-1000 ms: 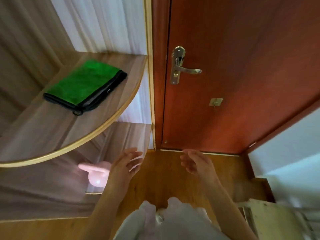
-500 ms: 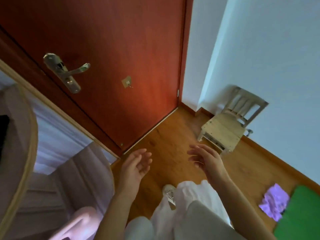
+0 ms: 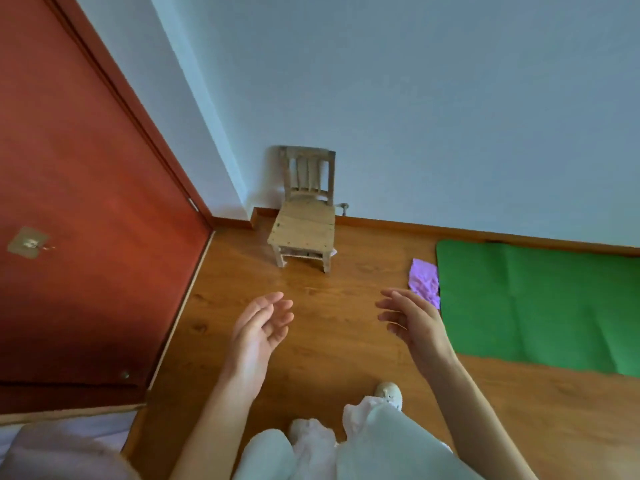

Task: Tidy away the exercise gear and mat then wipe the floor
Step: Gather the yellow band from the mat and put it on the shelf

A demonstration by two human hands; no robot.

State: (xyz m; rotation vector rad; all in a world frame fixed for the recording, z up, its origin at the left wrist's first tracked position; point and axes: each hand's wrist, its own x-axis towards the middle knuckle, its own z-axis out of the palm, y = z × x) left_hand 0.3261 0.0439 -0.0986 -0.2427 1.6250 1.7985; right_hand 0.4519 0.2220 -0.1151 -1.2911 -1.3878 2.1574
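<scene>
A: Change since a second ago?
B: View swung from door (image 3: pixel 86 188) to green mat (image 3: pixel 540 303), flat on floor; purple cloth (image 3: pixel 423 282) alongside.
A: Hands?
B: Left hand (image 3: pixel 258 327), right hand (image 3: pixel 414 322): spread, empty. Mat next, likely.

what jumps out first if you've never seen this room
The bright green exercise mat spread flat on the wooden floor at the right, with a crumpled purple cloth at its left edge. Next, the small pale wooden chair against the white wall near the corner, and the red-brown door at the left. In front, the left hand and right hand hover open and empty.
</scene>
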